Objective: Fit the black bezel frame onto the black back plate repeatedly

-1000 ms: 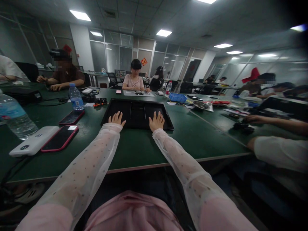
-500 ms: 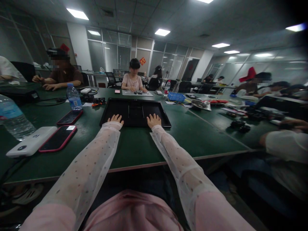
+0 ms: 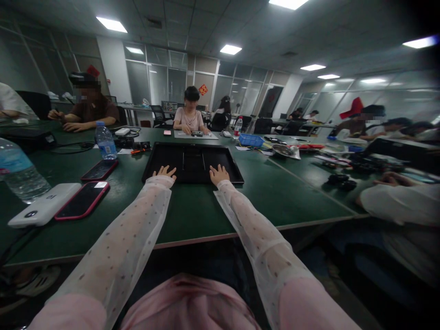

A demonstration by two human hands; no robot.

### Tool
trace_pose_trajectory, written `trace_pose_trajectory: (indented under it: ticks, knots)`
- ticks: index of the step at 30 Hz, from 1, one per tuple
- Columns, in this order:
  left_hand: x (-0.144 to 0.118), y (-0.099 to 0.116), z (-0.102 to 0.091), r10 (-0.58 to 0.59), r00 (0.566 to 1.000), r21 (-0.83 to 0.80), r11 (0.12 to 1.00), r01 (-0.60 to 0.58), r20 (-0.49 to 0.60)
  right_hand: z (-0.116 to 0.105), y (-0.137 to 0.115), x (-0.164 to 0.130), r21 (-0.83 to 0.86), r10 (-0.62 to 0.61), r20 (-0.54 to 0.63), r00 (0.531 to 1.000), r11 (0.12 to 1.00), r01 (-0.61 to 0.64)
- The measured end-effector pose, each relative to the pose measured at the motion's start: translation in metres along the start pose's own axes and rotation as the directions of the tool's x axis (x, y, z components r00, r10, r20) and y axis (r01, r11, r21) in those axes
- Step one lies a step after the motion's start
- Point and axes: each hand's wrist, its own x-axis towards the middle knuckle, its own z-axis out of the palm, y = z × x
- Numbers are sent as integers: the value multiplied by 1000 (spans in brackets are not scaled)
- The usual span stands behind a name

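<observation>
Two phones (image 3: 83, 200) and a white power bank (image 3: 43, 210) lie on the green table (image 3: 192, 215) near water bottles (image 3: 105, 141); a blue basket (image 3: 252, 140) sits farther along as seated co-workers (image 3: 189, 117) work.

The room is a large open office. The ceiling (image 3: 213, 23) consists of dark grid tiles fitted with rectangular recessed light panels (image 3: 112, 24), all lit. The rear wall is a run of glazed partitions (image 3: 161, 85) in metal frames, broken by a white column (image 3: 112, 68). A red ornament (image 3: 203, 89) hangs on the glass. Green worktops (image 3: 192, 211) with pale edging are set together in a long block. Black office chairs (image 3: 158, 113) stand behind the far side.
</observation>
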Motion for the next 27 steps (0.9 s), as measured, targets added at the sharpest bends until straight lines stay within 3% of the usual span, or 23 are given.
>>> trace_pose_trajectory:
  ticks: [8,13,17,21,23,27]
  knots:
    - [0,1,-4,-14,1000,-35,999,15,24,-5,3,-5,-25,-60,36,998,998,61]
    - [4,0,-4,-21,1000,-63,998,21,6,-2,6,-4,-6,-120,-33,992,993,119]
    - [6,2,-7,-50,998,-74,996,53,44,-8,21,5,79,59,-221,973,996,-42]
    - [1,4,-10,-110,992,-69,991,114,62,-16,54,13,151,236,-379,895,970,-192]
    - [-3,4,-10,-117,992,-82,989,121,51,-17,71,16,200,304,-360,882,949,-245]
    - [-11,2,-15,-73,997,-77,994,75,22,-12,92,22,315,303,-177,937,919,-238]
